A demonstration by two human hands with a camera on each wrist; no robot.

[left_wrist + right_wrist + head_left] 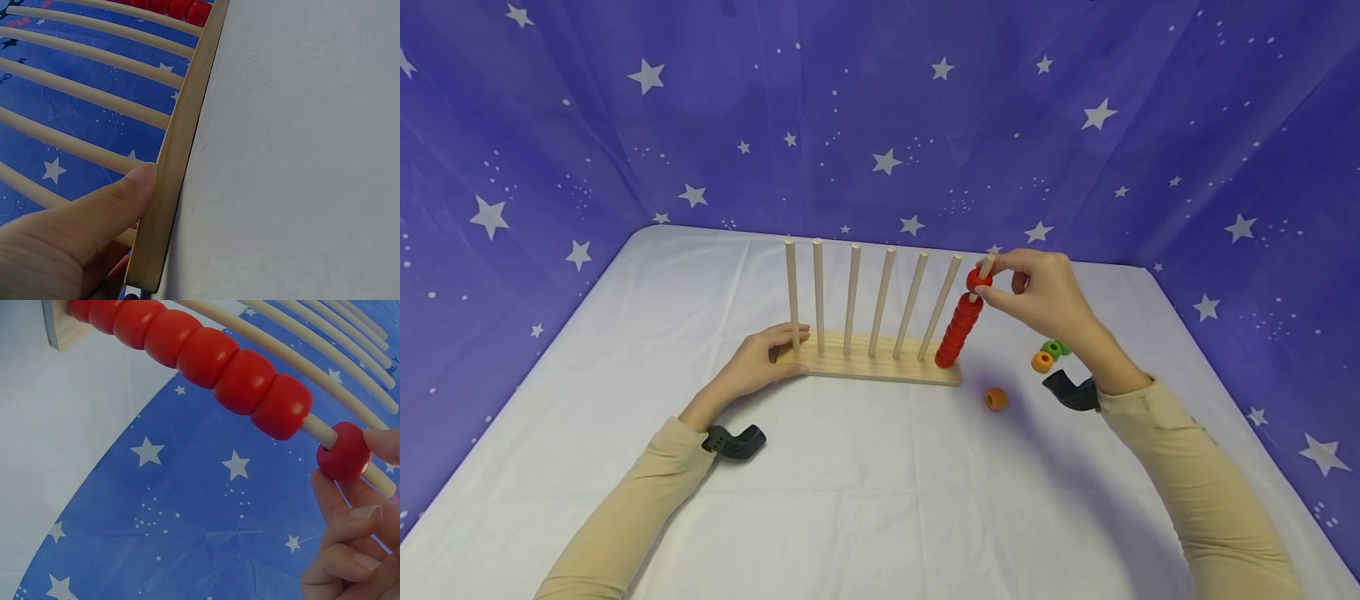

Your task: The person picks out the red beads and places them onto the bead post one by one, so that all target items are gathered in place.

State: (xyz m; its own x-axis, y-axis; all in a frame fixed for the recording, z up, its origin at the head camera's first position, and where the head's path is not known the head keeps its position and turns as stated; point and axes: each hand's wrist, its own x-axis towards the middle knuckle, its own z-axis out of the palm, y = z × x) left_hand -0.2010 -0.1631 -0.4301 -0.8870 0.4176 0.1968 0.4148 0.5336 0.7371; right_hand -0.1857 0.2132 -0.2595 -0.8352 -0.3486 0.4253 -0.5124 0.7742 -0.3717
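Observation:
A wooden base (850,364) with a row of upright pegs stands on the table. Its left end is held by my left hand (763,362), thumb at the front edge and fingers behind; the left wrist view shows the thumb (119,194) on the base's edge, the other fingers mostly hidden. On the rightmost peg sits a stack of red beads (958,333). My right hand (1037,287) pinches one more red bead (344,452) near the top of that peg. The peg passes through this bead, and a short gap separates it from the stack.
An orange bead (996,398) lies in front of the base's right corner. Farther right, a yellow-orange bead (1042,362) and green beads (1052,348) lie together by the right wrist's black camera mount (1071,392). A purple starry cloth (880,108) hangs behind the white table (865,500).

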